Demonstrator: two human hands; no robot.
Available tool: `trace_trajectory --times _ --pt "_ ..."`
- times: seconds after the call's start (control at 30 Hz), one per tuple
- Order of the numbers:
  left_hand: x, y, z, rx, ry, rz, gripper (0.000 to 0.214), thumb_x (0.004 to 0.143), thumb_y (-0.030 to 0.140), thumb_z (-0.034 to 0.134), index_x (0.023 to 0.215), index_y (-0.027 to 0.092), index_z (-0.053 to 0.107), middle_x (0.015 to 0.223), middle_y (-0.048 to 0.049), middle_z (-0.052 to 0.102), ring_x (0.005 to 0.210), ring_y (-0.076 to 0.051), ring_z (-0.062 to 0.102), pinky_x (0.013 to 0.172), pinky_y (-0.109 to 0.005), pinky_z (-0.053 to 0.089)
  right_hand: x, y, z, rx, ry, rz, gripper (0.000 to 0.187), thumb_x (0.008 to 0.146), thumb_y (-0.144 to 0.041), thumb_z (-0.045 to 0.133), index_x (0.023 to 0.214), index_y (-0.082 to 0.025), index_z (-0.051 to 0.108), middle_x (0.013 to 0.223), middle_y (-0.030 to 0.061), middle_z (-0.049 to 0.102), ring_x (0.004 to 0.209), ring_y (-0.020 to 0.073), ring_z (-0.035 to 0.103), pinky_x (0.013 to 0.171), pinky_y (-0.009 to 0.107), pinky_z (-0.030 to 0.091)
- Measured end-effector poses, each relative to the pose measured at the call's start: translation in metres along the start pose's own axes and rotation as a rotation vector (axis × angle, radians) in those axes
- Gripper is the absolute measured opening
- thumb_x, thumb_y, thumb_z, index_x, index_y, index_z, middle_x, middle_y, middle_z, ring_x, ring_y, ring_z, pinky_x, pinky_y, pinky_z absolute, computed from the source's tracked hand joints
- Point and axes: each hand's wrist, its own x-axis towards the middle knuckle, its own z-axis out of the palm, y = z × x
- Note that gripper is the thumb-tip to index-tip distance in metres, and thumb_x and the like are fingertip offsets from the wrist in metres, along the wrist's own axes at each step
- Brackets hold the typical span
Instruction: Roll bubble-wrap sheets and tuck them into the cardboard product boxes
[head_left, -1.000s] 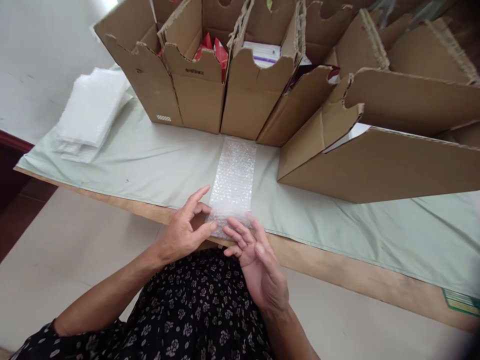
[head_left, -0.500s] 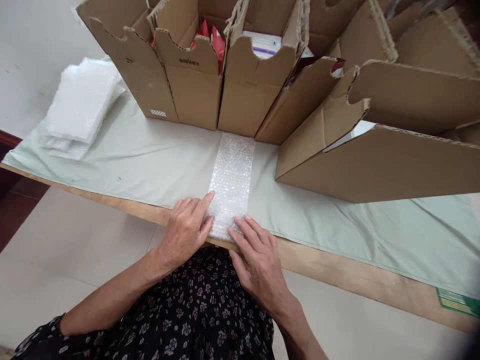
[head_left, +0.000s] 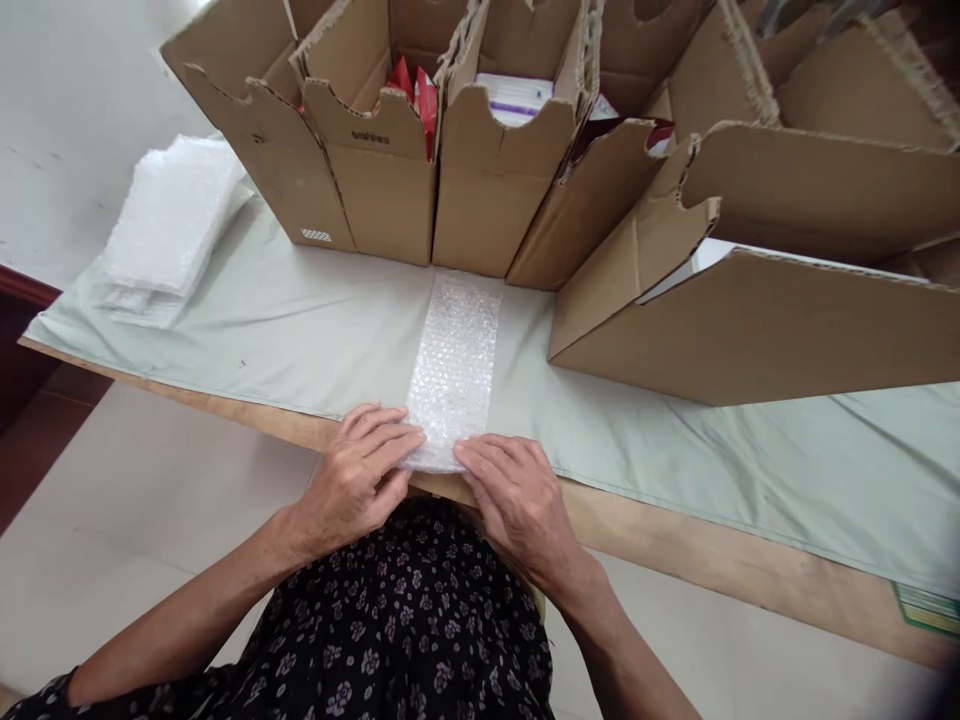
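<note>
A strip of clear bubble wrap (head_left: 456,350) lies lengthwise on the cloth in front of me, its near end at the table edge. My left hand (head_left: 360,470) has its fingers together on the near left corner, thumb low by the edge. On the near right corner, my right hand (head_left: 517,490) pinches the wrap, its fingertips pressed on top and the thumb partly hidden beneath. The near end looks folded or doubled between both hands. Whether anything is inside the wrap I cannot tell.
Several open cardboard boxes (head_left: 472,210) stand along the back, some with red and white packets. A large one (head_left: 750,330) reaches forward at right. Bubble wrap sheets (head_left: 169,225) are stacked at left. Pale green cloth (head_left: 300,330) covers the wooden table (head_left: 675,545).
My left hand has drawn its pointing index finger back and closed its fingers on the near corner. My right fingers have drawn together at the other corner.
</note>
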Motion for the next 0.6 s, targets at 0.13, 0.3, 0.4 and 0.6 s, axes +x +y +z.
trace_trajectory --times 0.13,0.3,0.4,0.6 --pt "0.010 0.001 -0.002 -0.114 0.049 -0.137 0.028 0.095 0.012 0.064 0.123 0.015 0.068 0.104 -0.0088 0.077 0.103 -0.023 0.070 0.093 -0.041 0.057 0.003 -0.001 -0.001 0.091 0.078 0.119 0.020 0.103 -0.012 0.060 0.122 -0.018 0.064 0.101 0.0044 0.077 0.089 0.0184 0.070 0.081 0.035 0.053" --pt "0.026 -0.003 0.009 0.056 0.099 -0.218 0.030 0.097 0.018 0.063 0.126 0.009 0.067 0.083 -0.0052 0.071 0.076 -0.021 0.064 0.075 -0.037 0.055 -0.001 -0.006 -0.002 -0.155 0.244 0.146 0.025 0.098 -0.012 0.066 0.123 -0.018 0.064 0.116 0.0136 0.073 0.105 0.0256 0.069 0.086 0.040 0.052" --pt "0.030 -0.005 0.016 0.133 0.096 -0.212 0.030 0.099 0.019 0.060 0.127 0.010 0.065 0.091 -0.0081 0.072 0.084 -0.024 0.066 0.080 -0.041 0.056 0.001 -0.004 0.000 -0.182 0.101 0.082 0.024 0.099 -0.012 0.064 0.122 -0.018 0.065 0.122 0.0123 0.074 0.114 0.0281 0.067 0.094 0.043 0.049" --pt "0.019 -0.001 0.007 0.095 0.111 -0.104 0.032 0.098 0.023 0.065 0.129 0.017 0.064 0.136 -0.0177 0.064 0.127 -0.033 0.060 0.104 -0.051 0.051 0.014 0.009 0.001 -0.054 0.009 0.066 0.021 0.104 -0.012 0.055 0.122 -0.019 0.065 0.114 0.0068 0.078 0.105 0.0230 0.070 0.093 0.041 0.049"
